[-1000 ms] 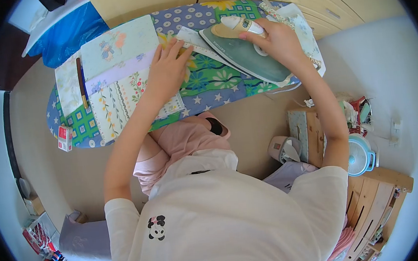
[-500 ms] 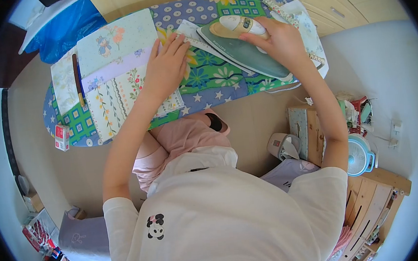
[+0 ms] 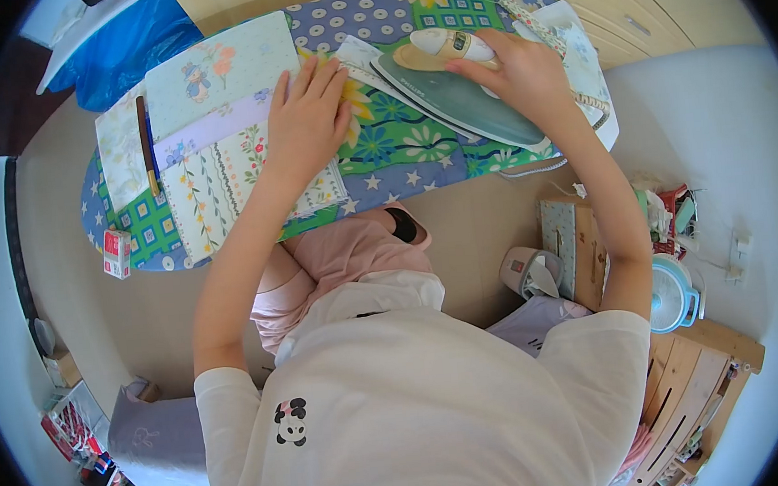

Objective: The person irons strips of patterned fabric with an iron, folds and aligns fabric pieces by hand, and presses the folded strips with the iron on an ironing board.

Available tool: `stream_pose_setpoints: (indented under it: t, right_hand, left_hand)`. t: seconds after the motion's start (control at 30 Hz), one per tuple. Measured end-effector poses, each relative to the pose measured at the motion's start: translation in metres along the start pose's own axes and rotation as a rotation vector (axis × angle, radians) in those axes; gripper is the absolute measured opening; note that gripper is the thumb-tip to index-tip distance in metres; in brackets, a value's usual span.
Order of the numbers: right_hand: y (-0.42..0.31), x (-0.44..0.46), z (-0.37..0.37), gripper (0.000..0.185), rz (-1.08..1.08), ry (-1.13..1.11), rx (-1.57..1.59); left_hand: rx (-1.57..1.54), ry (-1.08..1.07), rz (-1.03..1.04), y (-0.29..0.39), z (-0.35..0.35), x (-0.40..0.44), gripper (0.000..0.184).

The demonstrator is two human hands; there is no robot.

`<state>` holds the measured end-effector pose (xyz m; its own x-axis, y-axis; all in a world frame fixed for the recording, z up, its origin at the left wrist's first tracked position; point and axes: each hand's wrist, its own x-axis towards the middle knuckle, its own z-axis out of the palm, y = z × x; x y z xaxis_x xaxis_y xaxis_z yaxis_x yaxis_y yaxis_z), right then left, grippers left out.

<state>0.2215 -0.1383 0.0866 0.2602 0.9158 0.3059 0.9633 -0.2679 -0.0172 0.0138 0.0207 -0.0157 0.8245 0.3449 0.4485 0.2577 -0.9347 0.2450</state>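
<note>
A green and cream iron lies on the patterned ironing board, its narrow end pointing up and left. My right hand is closed round its pale handle. Under the iron's left edge, a narrow white strip with a faint pattern sticks out toward my left hand. My left hand lies flat, fingers somewhat spread, the fingertips near that strip's end. Beside and beneath it are flower-printed sheets and a pale blue cover with a small animal drawing. What the left palm presses on is hidden.
A brown-handled brush lies left of the sheets, and a small red and white box sits at the board's left edge. The iron's cord hangs along the front edge. Beyond are a blue bag and a waste bin.
The view has shifted slightly. Both hands keep nearly the same positions, the right one still holding the iron and the left one still flat.
</note>
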Motion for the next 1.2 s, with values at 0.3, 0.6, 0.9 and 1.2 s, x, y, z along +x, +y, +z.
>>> stream_pose_setpoints:
  t: [0.3, 0.6, 0.9, 1.2]
  right_hand:
    - [0.000, -0.004, -0.003, 0.051, -0.015, 0.027, 0.058]
    - [-0.001, -0.003, 0.001, 0.052, -0.065, 0.047, 0.001]
    - [0.000, -0.004, 0.006, 0.051, -0.101, 0.089, -0.043]
    - [0.001, -0.006, 0.006, 0.051, -0.121, 0.125, -0.010]
  left_hand:
    - [0.059, 0.013, 0.013, 0.000, 0.004, -0.001, 0.035]
    - [0.067, 0.068, 0.035, -0.001, 0.007, -0.001, 0.031]
    - [0.134, 0.051, 0.029, 0.002, 0.003, 0.000, 0.032]
    - [0.187, -0.053, 0.061, -0.001, -0.006, 0.005, 0.035]
